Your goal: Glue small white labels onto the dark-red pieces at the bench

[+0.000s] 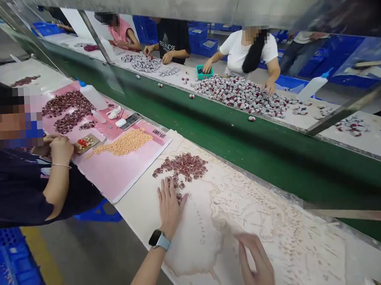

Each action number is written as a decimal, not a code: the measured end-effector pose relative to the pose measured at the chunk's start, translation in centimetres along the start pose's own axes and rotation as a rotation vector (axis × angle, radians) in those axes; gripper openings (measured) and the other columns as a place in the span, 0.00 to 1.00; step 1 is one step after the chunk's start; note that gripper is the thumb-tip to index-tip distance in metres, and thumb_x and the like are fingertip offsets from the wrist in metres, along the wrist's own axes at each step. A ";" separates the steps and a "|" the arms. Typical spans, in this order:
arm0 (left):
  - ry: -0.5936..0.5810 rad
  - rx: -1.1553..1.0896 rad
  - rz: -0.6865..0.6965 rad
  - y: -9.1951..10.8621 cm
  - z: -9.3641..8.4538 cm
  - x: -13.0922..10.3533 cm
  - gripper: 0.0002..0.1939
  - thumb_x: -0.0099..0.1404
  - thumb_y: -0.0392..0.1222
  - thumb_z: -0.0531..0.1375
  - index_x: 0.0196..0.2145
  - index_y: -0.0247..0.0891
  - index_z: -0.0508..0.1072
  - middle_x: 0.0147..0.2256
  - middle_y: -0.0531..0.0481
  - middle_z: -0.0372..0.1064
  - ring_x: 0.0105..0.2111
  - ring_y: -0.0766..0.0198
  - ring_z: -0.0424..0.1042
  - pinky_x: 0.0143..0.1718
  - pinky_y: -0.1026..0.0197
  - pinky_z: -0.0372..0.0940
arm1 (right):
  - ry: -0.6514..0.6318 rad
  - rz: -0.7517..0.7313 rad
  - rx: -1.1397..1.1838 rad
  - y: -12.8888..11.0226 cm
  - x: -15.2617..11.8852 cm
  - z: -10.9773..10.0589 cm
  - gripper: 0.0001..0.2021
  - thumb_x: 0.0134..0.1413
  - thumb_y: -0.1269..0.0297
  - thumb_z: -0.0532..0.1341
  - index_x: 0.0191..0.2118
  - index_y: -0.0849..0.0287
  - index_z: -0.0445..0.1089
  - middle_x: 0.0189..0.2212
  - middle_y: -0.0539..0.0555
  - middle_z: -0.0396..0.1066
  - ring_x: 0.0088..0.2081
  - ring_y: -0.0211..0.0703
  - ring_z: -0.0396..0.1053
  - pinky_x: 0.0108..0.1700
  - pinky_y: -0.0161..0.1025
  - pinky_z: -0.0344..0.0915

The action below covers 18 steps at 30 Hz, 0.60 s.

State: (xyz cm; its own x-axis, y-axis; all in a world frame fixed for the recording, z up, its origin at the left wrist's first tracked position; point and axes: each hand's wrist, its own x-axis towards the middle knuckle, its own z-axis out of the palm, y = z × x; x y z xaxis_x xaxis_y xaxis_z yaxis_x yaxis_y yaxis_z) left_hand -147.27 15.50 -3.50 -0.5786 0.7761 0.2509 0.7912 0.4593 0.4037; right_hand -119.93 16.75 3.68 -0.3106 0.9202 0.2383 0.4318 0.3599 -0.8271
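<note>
While both of the person's hands lie on the pale worktable (277,223), neither grips anything. One right hand (256,264) rests flat near the table's near edge, fingers spread loosely. One left hand (170,207), a smartwatch (159,240) on its wrist, lies flat and open further in, its fingertips touching a few stray pieces of one heap of small red-brown parts (183,166). That heap sits just beyond the left hand, toward the table's far edge beside the green conveyor belt (241,140), well apart from the right hand.
</note>
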 end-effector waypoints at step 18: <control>-0.008 -0.006 -0.119 -3.9 0.2 9.1 0.41 0.70 0.62 0.56 0.71 0.37 0.54 0.72 0.32 0.40 0.73 0.32 0.38 0.69 0.27 0.46 | -0.133 -0.078 -0.332 1.9 20.3 20.5 0.26 0.71 0.50 0.52 0.68 0.54 0.63 0.72 0.62 0.49 0.74 0.61 0.41 0.72 0.68 0.44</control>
State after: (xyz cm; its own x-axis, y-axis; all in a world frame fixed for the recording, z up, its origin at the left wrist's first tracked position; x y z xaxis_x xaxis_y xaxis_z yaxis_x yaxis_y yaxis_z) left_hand -155.62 20.87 -2.96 -0.6670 0.7193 0.1940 0.7155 0.5459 0.4360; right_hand -142.79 32.91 -3.48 -0.4512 0.8679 0.2078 0.6469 0.4785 -0.5938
